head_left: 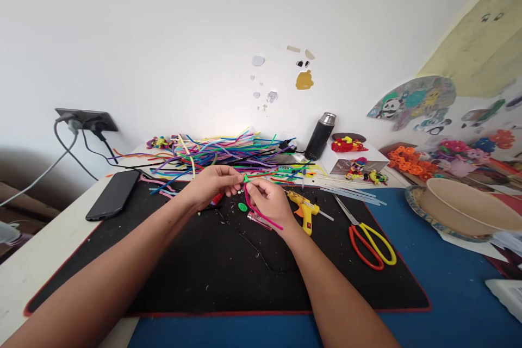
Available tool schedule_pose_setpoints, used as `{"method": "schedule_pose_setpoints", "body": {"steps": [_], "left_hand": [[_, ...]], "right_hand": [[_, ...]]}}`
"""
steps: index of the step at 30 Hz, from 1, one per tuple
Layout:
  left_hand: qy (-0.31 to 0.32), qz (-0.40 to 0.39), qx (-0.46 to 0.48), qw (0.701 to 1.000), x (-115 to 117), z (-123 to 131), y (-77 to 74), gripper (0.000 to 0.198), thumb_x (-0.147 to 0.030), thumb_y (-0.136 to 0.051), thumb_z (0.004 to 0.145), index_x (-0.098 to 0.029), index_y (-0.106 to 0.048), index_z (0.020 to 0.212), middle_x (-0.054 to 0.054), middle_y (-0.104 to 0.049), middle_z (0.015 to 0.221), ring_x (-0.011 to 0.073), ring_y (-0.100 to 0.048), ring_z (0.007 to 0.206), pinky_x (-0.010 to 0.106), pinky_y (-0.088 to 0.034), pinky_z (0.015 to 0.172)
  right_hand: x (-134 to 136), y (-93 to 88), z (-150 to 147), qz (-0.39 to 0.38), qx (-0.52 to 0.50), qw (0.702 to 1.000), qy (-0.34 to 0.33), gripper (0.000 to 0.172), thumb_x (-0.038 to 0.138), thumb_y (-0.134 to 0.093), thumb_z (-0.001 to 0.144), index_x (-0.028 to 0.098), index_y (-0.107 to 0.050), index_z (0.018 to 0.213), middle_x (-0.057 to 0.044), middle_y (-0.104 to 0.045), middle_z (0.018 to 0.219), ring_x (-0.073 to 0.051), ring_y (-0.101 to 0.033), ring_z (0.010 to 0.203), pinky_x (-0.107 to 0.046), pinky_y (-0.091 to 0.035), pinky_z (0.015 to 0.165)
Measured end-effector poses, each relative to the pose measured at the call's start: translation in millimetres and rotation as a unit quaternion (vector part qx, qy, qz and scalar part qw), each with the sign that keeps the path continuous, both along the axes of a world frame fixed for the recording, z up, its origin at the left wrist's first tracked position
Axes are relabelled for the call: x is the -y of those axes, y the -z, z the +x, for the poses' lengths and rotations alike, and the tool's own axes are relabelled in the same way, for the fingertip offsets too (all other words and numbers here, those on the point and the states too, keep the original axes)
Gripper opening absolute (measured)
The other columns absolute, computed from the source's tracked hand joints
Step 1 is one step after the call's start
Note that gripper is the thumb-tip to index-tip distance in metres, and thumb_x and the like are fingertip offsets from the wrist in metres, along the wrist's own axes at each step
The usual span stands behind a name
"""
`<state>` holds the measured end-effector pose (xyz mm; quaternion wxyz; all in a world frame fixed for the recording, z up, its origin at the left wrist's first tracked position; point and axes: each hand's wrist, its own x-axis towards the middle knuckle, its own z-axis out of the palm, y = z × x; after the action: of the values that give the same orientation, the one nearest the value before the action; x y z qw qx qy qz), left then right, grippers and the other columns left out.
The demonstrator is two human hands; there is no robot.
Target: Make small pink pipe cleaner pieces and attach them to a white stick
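Above the black mat [196, 266], my two hands meet in a close pinch. Between the fingertips of my left hand [216, 184] is a small green fuzzy piece [245, 179]. My right hand [269, 204] is closed on a magenta pipe cleaner [269, 221], whose free end hangs bent across the hand toward the wrist. The two pieces touch or nearly touch at the fingertips; whether they are joined I cannot tell. Just below lie a flat green oval [242, 207] and a small pinkish tube-like item [258, 219], partly covered by my right hand.
A yellow glue gun [306, 212] and red-and-yellow scissors [369, 239] lie right of my hands. Behind is a heap of pipe cleaners [228, 149]. A black thermos [320, 137] leans near a white box [354, 160]. Left is a phone [114, 194]; far right, a round bowl [473, 206].
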<state>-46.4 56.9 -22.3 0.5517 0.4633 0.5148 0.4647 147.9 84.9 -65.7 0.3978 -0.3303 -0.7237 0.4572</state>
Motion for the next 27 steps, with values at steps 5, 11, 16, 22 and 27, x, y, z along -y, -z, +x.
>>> {"method": "schedule_pose_setpoints", "body": {"steps": [5,11,16,22,27], "left_hand": [[-0.060,-0.010,0.099,0.993,-7,-10,3.8,0.032,-0.031,-0.096,0.059,-0.013,-0.070,0.066,0.002,-0.067,0.061,0.0093,-0.058,0.054,0.019,-0.045,0.051],[-0.077,-0.017,0.125,0.989,-12,-14,8.7,0.024,-0.022,-0.093,0.063,-0.012,-0.071,0.068,0.003,-0.068,0.061,0.0097,-0.060,0.053,0.018,-0.047,0.048],[-0.081,-0.020,0.130,0.988,-14,-14,15.3,0.023,-0.020,-0.092,0.065,-0.011,-0.071,0.068,0.004,-0.067,0.062,0.0093,-0.060,0.053,0.017,-0.049,0.049],[-0.093,-0.020,0.138,0.986,-16,-14,21.1,0.020,-0.020,-0.091,0.068,-0.011,-0.073,0.071,0.005,-0.069,0.065,0.0095,-0.061,0.054,0.017,-0.049,0.049],[-0.103,-0.018,0.130,0.986,-17,-15,24.2,0.022,-0.021,-0.093,0.067,-0.011,-0.074,0.073,0.006,-0.072,0.069,0.0099,-0.063,0.058,0.018,-0.053,0.055]], "right_hand": [[1,2.7,0,-0.081,0.011,0.997,-0.012,0.025,0.035,-0.059,0.096,0.022,-0.071,0.114,0.003,-0.065,0.068,-0.012,-0.056,0.043,-0.024,-0.045,0.046],[4,3.1,1,0.009,0.059,0.998,0.009,0.039,0.034,-0.068,0.092,0.029,-0.068,0.131,0.000,-0.073,0.084,-0.013,-0.063,0.051,-0.023,-0.047,0.050],[2,1.1,2,0.006,0.038,0.999,0.028,0.026,0.036,-0.063,0.096,0.025,-0.072,0.118,0.000,-0.075,0.080,-0.013,-0.065,0.049,-0.025,-0.049,0.052],[3,-0.6,2,0.014,0.072,0.997,0.010,0.016,0.030,-0.064,0.095,0.024,-0.073,0.108,-0.001,-0.079,0.089,-0.015,-0.072,0.054,-0.025,-0.051,0.057],[3,-5.9,5,0.082,0.152,0.985,0.022,0.020,0.028,-0.062,0.099,0.026,-0.077,0.113,0.001,-0.080,0.080,-0.017,-0.076,0.063,-0.028,-0.054,0.071]]}}
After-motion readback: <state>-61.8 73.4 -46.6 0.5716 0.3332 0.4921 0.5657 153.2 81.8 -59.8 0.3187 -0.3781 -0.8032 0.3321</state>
